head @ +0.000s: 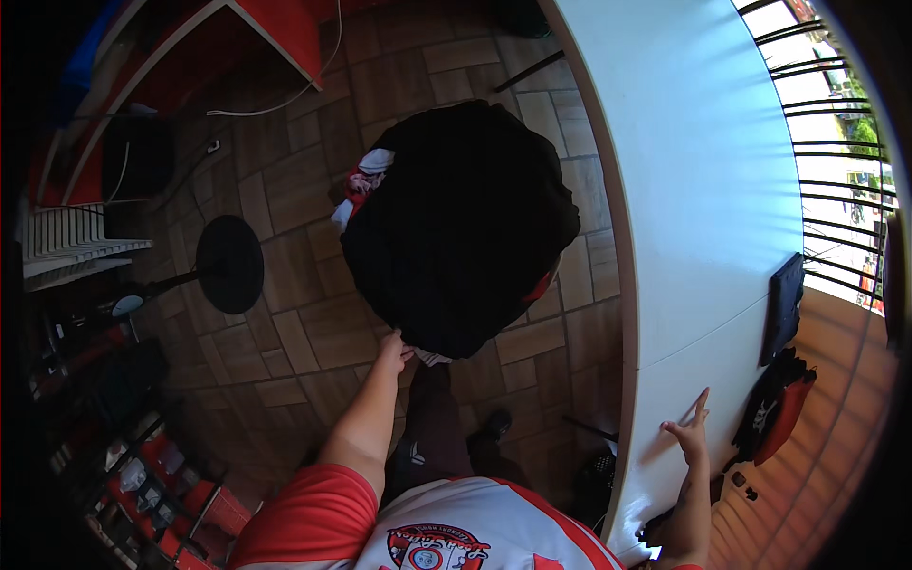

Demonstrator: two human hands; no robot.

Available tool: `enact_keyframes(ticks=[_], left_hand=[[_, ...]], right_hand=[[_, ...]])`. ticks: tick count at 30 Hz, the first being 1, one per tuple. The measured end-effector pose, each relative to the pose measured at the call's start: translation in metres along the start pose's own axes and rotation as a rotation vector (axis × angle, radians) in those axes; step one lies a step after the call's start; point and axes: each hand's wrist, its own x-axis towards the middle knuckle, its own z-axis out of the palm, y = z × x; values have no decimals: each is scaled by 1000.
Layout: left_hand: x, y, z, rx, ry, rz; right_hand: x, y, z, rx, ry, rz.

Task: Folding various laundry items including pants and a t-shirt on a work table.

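Note:
A large, rounded mass of black cloth (456,221) fills the middle of the view, above the tiled floor. Red and white fabric (365,178) pokes out at its left side, and a bit of red shows at its lower right. My left hand (395,351) grips the near edge of the black cloth, beside a striped piece of fabric (433,356). What supports the mass is hidden. Over the long white table (702,214) on the right, my right hand (688,429) is empty, its fingers spread; whether it touches the surface I cannot tell.
A round black stand base (229,264) sits on the floor at left, near a white wire rack (85,242). Red furniture (285,35) with a hanging white cable (263,112) stands at upper left. Dark folded items (782,310) and a black-and-red bag (773,417) lie along the table's far edge.

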Motion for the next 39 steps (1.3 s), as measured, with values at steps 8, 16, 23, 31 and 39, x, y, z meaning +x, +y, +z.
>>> enact_keyframes(ticks=[8, 16, 23, 31, 39], left_hand=[[-10, 14, 2, 110, 21, -73], [-16, 13, 6, 12, 32, -149], [-91, 34, -4, -412, -400, 291], [-369, -32, 99, -214, -1369, 344], [-492, -158, 90, 690, -1469, 617]], right_hand=[[-1, 5, 1, 16, 13, -44], [1, 11, 2, 47, 31, -53], [0, 1, 7, -21, 59, 20], [-45, 30, 59, 10, 285, -540], [-219, -7, 70, 607, -14, -995]])
